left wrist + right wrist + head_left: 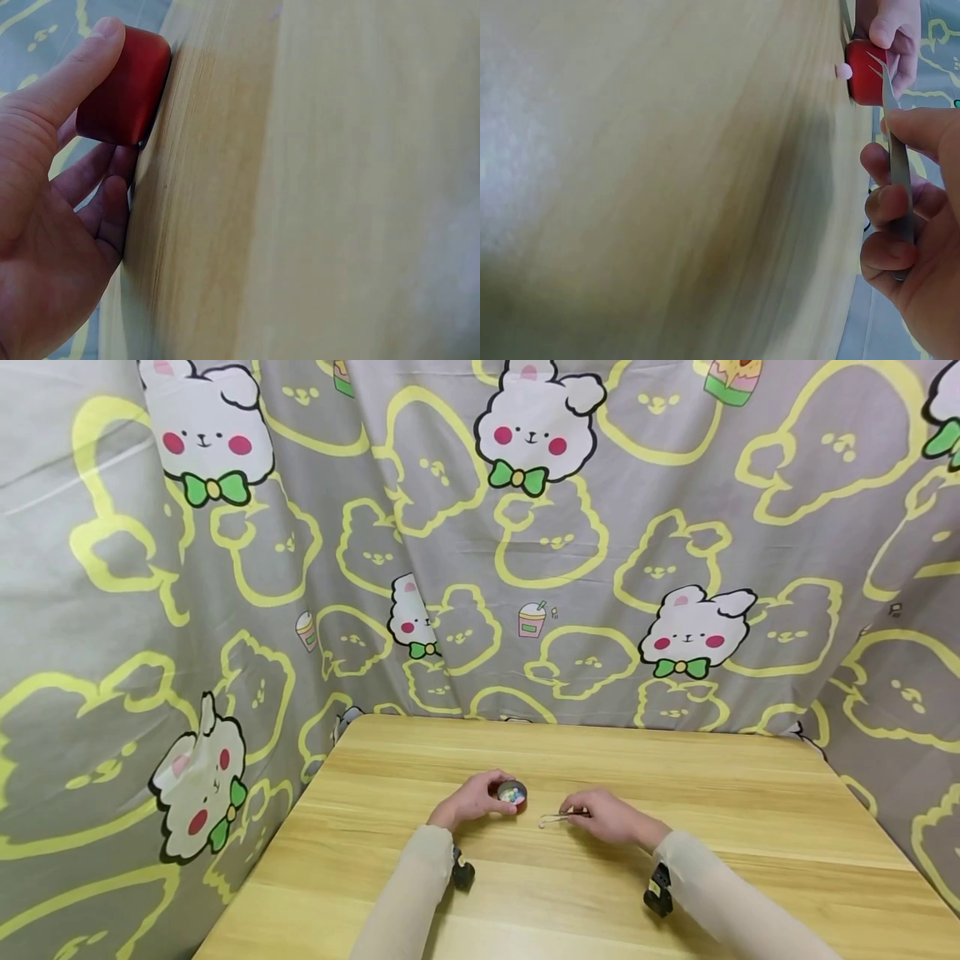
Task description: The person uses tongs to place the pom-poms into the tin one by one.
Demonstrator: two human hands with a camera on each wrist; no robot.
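Note:
My left hand (477, 797) grips a small round red container (126, 88) that stands on the table, thumb on one side and fingers on the other. Small pastel balls (512, 794) in several colours lie inside it. To the right, my right hand (609, 817) holds metal tweezers (899, 169) between thumb and fingers, their tips pointing left toward the container. The two tips are spread apart with nothing between them. A small pink ball (844, 71) lies on the table just beside the tips, apart from the container.
Both hands work over a light wood-grain table (420, 747). Grey curtains (450, 552) with yellow outlines and white cartoon animals hang behind it and at both sides. A black wrist camera (462, 868) sits on the left wrist, another camera (658, 893) on the right.

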